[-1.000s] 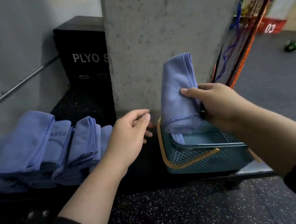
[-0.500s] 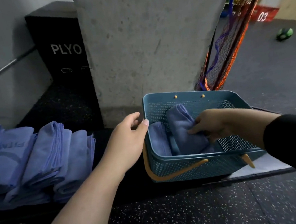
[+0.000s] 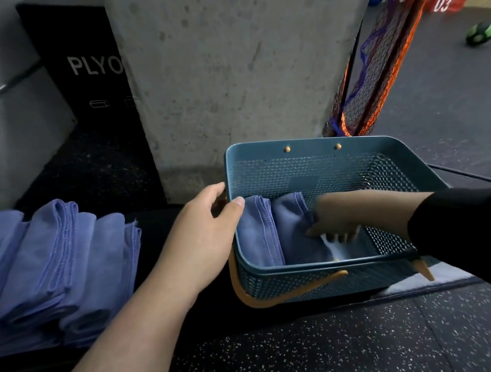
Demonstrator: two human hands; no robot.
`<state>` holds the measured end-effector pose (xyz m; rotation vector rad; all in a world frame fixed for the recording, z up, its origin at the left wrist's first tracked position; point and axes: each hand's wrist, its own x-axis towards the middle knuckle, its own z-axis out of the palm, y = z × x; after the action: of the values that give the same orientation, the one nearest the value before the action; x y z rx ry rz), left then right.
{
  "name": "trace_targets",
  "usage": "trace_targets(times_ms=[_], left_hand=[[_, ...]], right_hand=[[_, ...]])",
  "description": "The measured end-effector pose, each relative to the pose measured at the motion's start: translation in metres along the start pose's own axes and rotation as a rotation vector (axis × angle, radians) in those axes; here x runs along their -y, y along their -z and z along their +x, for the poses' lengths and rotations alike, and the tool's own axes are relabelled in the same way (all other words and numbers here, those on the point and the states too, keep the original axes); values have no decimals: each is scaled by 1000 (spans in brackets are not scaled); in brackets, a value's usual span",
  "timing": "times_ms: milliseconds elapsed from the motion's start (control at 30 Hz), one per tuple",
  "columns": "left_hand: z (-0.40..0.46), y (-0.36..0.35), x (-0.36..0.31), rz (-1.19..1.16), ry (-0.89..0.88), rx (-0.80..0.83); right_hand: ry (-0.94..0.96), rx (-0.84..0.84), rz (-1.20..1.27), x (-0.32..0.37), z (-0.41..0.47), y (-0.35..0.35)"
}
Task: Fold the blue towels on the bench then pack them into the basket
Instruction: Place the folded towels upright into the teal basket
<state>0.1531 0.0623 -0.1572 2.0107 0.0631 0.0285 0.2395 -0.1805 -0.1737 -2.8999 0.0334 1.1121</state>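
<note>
Towels, blue and folded, sit in two places: a row on the dark bench (image 3: 164,223) at the left (image 3: 51,264), and two standing on edge inside the teal basket (image 3: 322,280) toward its left end. Nearest, the left hand (image 3: 201,235) curls over the basket's left rim, thumb inside, fingers outside. Within the basket the right hand (image 3: 334,216) presses against the right-hand packed towel (image 3: 297,235); its fingers are motion-blurred, so whether they pinch it cannot be told. Behind stand a concrete pillar (image 3: 241,66), a black plyo box (image 3: 83,69) and an orange net (image 3: 376,59).
</note>
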Motion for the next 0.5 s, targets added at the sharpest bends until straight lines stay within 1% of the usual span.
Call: trace_targets(times_ms=[33, 67, 100, 133, 167, 200, 233, 333, 367, 400, 500], left_hand=[[0, 1, 1, 5, 1, 2], [-1, 1, 1, 8, 1, 4], [-1, 1, 2, 7, 1, 4], [-2, 2, 2, 11, 2, 5], [-2, 3, 1, 14, 4, 6], [-2, 3, 0, 20, 10, 7], [-2, 3, -1, 27, 19, 3], [-8, 8, -9, 56, 17, -23], [-10, 10, -11, 71, 15, -25], [-12, 13, -13, 85, 13, -33], [-20, 28, -15, 170, -44, -114]], right_hand=[[37, -143, -194, 2, -2, 5], [96, -305, -334, 4, -4, 10], [156, -437, -369, 4, -4, 15], [233, -510, -334, 5, -5, 20], [318, -520, -293, 7, -5, 23], [394, -487, -283, 8, -4, 24], [430, -436, -336, 9, -2, 23], [384, -261, -574, 15, -4, 19], [382, -255, -559, 19, -10, 21], [394, -279, -483, 22, -18, 26], [460, -422, -188, 37, -53, 49]])
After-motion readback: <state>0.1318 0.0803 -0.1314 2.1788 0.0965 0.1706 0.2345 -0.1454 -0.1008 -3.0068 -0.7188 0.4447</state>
